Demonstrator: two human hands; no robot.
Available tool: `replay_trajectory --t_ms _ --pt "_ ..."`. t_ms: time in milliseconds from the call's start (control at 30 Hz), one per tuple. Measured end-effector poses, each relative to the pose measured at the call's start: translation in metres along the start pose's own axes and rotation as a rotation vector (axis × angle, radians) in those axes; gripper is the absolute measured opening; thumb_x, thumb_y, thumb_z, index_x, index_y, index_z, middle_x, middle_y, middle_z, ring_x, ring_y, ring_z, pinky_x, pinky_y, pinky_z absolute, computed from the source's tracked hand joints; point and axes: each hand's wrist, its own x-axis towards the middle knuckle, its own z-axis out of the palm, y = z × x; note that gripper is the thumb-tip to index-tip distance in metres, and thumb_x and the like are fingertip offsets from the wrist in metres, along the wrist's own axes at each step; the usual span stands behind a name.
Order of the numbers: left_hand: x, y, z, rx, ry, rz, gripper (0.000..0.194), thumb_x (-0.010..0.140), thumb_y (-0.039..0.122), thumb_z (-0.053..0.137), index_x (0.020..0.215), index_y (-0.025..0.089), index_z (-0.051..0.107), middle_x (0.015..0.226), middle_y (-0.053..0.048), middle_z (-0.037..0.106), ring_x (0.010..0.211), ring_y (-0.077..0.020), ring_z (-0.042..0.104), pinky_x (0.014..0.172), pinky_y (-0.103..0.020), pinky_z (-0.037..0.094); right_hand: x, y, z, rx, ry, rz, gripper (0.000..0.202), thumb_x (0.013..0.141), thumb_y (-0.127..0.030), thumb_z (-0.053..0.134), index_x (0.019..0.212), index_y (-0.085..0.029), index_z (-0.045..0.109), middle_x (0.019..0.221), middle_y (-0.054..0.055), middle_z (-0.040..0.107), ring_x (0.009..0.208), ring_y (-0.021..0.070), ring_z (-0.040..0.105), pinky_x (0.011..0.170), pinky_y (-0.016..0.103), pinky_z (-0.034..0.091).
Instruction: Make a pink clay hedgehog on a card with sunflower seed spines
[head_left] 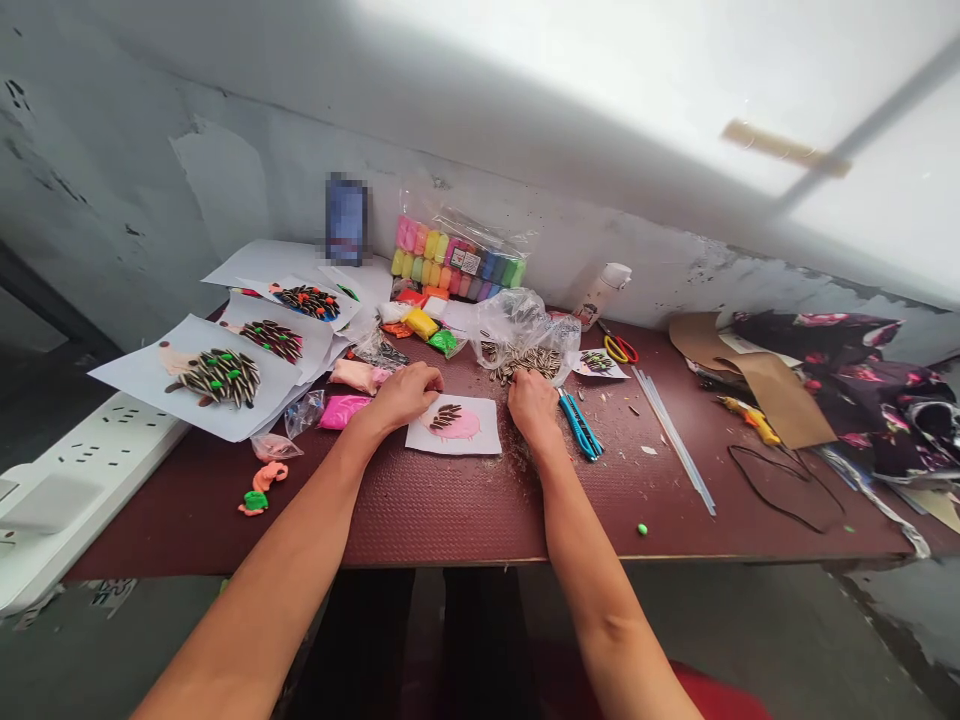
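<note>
A small white paper card [480, 420] lies on the table, bearing a pink hedgehog shape with dark striped sunflower seeds [448, 415] stuck on its left part. My left hand [407, 395] is at the card's upper left corner, fingers curled together; whether they grip anything is hidden. At the heap of sunflower seeds [529, 360], which spills from a clear plastic bag [517, 318], my right hand [534, 405] has its fingers bent closed, tips among the seeds. A blue utility knife [580, 425] lies just right of that hand.
Finished-looking seed hedgehogs on paper [217, 378] overlap at left, above a white power strip [82, 470]. Clay packs [457, 258] stand behind. Scissors [621, 348], clear glue sticks [675, 440], a yellow glue gun [752, 418] and flowered cloth [862, 380] lie rightward.
</note>
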Motion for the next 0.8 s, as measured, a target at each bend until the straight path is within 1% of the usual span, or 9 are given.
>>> replay_trajectory --t_ms 100,167,233,300,400,500,567,633,800 --pt "0.001 -0.002 0.001 -0.004 0.0 0.005 0.021 0.081 0.018 0.053 0.091 0.02 0.071 0.096 -0.005 0.069 0.091 -0.0211 0.065 0.08 -0.03 0.049 -0.005 0.005 -0.001 0.063 0.034 0.016 0.03 0.1 -0.022 0.043 0.109 -0.017 0.071 0.11 0.015 0.071 0.098 0.0231 0.067 0.08 0.03 0.044" --pt "0.001 -0.003 0.001 -0.004 -0.002 0.005 0.02 0.081 0.018 0.054 0.091 0.02 0.071 0.096 -0.005 0.069 0.091 -0.021 0.065 0.081 -0.03 0.049 -0.007 0.009 0.0 0.164 0.075 0.041 0.027 0.098 -0.025 0.046 0.105 -0.019 0.071 0.104 0.012 0.073 0.094 0.0214 0.067 0.08 0.029 0.043" --pt "0.001 -0.003 0.002 -0.001 -0.005 0.002 0.021 0.081 0.019 0.054 0.092 0.02 0.071 0.096 -0.006 0.069 0.091 -0.021 0.065 0.081 -0.03 0.049 -0.006 0.014 0.002 0.323 0.115 0.04 0.024 0.095 -0.026 0.05 0.098 -0.018 0.072 0.095 0.009 0.074 0.085 0.0194 0.066 0.077 0.028 0.043" --pt "0.001 -0.003 0.002 -0.002 -0.004 0.001 0.021 0.081 0.019 0.054 0.092 0.02 0.072 0.096 -0.006 0.069 0.091 -0.0212 0.065 0.082 -0.03 0.049 -0.005 0.016 0.005 0.541 0.101 -0.013 0.02 0.088 -0.025 0.053 0.088 -0.016 0.071 0.084 0.006 0.073 0.075 0.0167 0.063 0.072 0.026 0.043" --pt "0.001 -0.003 0.002 -0.004 0.004 0.004 0.021 0.081 0.018 0.054 0.092 0.02 0.072 0.095 -0.005 0.069 0.091 -0.021 0.064 0.082 -0.03 0.049 -0.003 0.015 0.011 0.873 -0.058 -0.133 0.014 0.078 -0.024 0.056 0.078 -0.015 0.068 0.074 0.002 0.07 0.066 0.0132 0.059 0.063 0.023 0.041" --pt "0.001 -0.003 0.002 -0.004 0.006 0.006 0.021 0.08 0.018 0.054 0.091 0.021 0.071 0.094 -0.005 0.069 0.09 -0.0207 0.064 0.082 -0.03 0.049 -0.004 0.011 0.013 1.059 -0.243 -0.219 0.014 0.072 -0.028 0.059 0.075 -0.015 0.066 0.071 0.001 0.068 0.062 0.0113 0.056 0.06 0.021 0.038" --pt "0.001 -0.003 0.002 -0.003 0.005 -0.001 0.02 0.08 0.018 0.054 0.091 0.021 0.071 0.095 -0.005 0.069 0.09 -0.0208 0.064 0.082 -0.03 0.049 -0.006 0.007 0.011 1.092 -0.324 -0.263 0.016 0.071 -0.03 0.061 0.076 -0.015 0.067 0.071 0.001 0.068 0.062 0.011 0.055 0.061 0.021 0.039" --pt "0.0 -0.001 0.001 -0.002 0.001 -0.012 0.021 0.08 0.018 0.055 0.092 0.02 0.072 0.096 -0.005 0.069 0.091 -0.0213 0.064 0.083 -0.031 0.049 -0.009 0.004 0.008 1.072 -0.347 -0.298 0.017 0.071 -0.031 0.064 0.076 -0.015 0.069 0.071 0.0 0.068 0.064 0.0112 0.056 0.063 0.022 0.04" --pt "0.0 0.0 0.0 -0.005 0.003 -0.008 0.021 0.081 0.018 0.053 0.091 0.02 0.072 0.094 -0.006 0.068 0.09 -0.0214 0.064 0.082 -0.031 0.049 -0.015 -0.002 0.003 0.921 -0.248 -0.327 0.013 0.075 -0.027 0.067 0.076 -0.016 0.073 0.074 0.0 0.07 0.069 0.0114 0.056 0.068 0.022 0.041"
